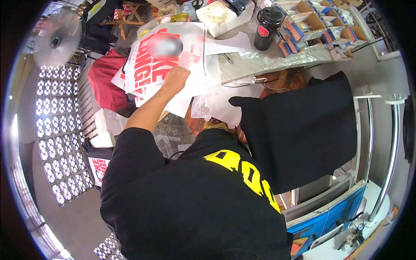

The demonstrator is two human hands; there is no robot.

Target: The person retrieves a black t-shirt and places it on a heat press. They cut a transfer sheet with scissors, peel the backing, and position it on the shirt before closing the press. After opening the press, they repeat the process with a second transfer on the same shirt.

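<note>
My left hand (177,79) has its fingers curled at the lower part of a translucent printed film sheet (196,35), which it appears to pinch. Large red lettering and a round picture cover much of this film. More pale sheets (213,71) lie beneath and beside it. To the right, a plain black garment (302,133) is spread out over a press-like machine, with one corner pointing towards the sheets. My right hand is out of view. My own black T-shirt (182,201) with yellow lettering fills the lower middle.
A worktable (260,66) under clear plastic carries a black tumbler (267,29), a pale foam-like block (216,16), scissors (197,4) and several small cardboard boxes (305,26). Dark red cloth (109,81) lies left, near a fan (57,40). Metal posts (391,139) rise at right.
</note>
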